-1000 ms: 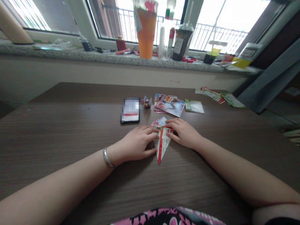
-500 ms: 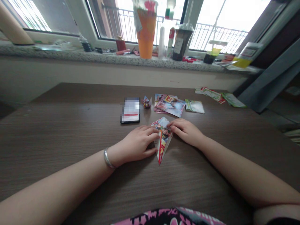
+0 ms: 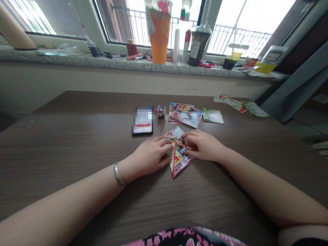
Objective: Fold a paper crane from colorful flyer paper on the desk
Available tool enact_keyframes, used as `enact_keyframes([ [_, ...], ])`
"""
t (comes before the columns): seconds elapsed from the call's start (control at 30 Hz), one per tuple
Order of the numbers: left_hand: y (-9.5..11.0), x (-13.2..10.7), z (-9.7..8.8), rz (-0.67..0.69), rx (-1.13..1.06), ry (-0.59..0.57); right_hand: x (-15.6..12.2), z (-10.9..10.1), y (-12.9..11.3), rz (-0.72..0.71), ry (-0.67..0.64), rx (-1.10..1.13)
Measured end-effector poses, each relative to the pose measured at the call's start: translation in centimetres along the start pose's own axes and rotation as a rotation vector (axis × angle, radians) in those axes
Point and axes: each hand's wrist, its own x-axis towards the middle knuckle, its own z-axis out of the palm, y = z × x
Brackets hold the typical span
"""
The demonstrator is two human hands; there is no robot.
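Observation:
A colourful printed sheet of paper lies on the table in front of me, its left side folded in to a white flap with a red edge and its tip pointing towards me. My left hand, with a silver bangle on the wrist, holds the left flap, fingertips on top and thumb at the edge. At the right side my right hand has its fingers curled over the paper's edge. The right flap lies opened out, partly hidden under those fingers.
Behind the paper lie a phone, a small folded paper piece, a pile of printed sheets and a small stack of cards. Paper strips lie at the back right. Cups and bottles line the windowsill.
The right flap of the paper has been unfolded outward, showing more of the pink and yellow print. My right hand has shifted slightly down with it. My left hand stays nearly in place.

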Motion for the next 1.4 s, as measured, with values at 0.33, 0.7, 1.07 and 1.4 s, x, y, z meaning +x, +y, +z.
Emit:
enact_keyframes([
  [0.33,0.1,0.0,0.0,0.022,0.007,0.001,-0.4,2.1,0.6,-0.087,-0.059,-0.105],
  [0.7,0.5,0.3,-0.5,0.164,-0.040,-0.041,-0.7,2.7,0.9,-0.050,-0.138,-0.164],
  [1.07,0.6,0.5,-1.3,0.179,0.109,0.045,-0.6,2.4,0.7,-0.005,-0.133,-0.163],
  [1.4,1.0,0.3,-1.5,0.091,0.195,0.164,-0.7,2.3,1.3,-0.036,-0.084,-0.143],
])
